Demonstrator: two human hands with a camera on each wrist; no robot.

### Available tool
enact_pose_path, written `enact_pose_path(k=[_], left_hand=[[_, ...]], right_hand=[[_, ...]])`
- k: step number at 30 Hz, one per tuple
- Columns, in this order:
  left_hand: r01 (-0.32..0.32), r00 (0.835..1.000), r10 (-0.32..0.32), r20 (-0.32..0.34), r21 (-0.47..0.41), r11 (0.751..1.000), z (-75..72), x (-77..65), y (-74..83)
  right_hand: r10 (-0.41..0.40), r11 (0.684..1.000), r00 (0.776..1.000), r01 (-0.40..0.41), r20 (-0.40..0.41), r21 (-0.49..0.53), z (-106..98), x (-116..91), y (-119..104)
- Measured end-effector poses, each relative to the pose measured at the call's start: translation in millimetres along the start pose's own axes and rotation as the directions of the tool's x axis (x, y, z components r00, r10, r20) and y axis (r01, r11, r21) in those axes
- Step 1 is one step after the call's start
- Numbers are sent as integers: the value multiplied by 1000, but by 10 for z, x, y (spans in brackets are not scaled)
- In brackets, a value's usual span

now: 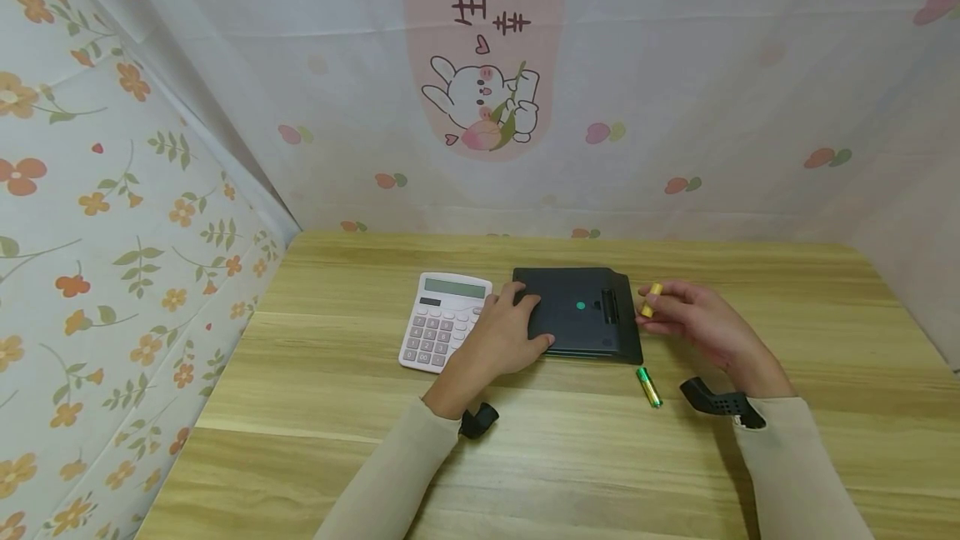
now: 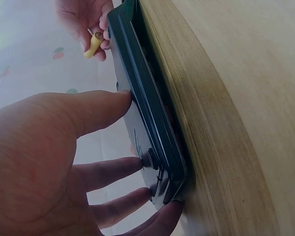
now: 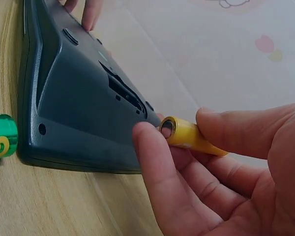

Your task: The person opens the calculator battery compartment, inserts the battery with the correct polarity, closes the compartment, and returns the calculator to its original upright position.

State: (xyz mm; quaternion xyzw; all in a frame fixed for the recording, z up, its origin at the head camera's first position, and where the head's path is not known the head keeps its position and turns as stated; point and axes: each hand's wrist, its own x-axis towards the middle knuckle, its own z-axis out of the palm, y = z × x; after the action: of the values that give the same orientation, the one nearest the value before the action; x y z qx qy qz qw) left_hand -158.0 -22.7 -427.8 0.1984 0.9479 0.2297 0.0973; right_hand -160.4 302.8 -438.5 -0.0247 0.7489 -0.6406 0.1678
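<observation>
A dark flat device, which looks like a calculator lying face down, rests on the table with its battery compartment uncovered. On its left part rests my left hand, thumb at the near edge and fingers spread over the back and left edge. My right hand pinches a yellow battery between thumb and fingers, just right of the device. One metal end of that battery shows in the right wrist view. A green-and-gold battery lies on the table by the device's near right corner.
A white calculator lies face up left of the device, partly behind my left hand and wrist. The wooden table ends at a printed cloth behind. A floral cloth hangs at the left.
</observation>
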Motion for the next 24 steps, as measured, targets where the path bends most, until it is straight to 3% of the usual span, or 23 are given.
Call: enact_pose_path(k=[14, 24], left_hand=[[1, 1000, -1, -3, 5, 1000, 3, -6, 0], [-1, 1000, 1, -7, 3, 1000, 14, -1, -9]], right_hand=[[-26, 990, 998, 17, -59, -143, 81, -23, -50], [-36, 983, 997, 22, -73, -183, 86, -16, -46]])
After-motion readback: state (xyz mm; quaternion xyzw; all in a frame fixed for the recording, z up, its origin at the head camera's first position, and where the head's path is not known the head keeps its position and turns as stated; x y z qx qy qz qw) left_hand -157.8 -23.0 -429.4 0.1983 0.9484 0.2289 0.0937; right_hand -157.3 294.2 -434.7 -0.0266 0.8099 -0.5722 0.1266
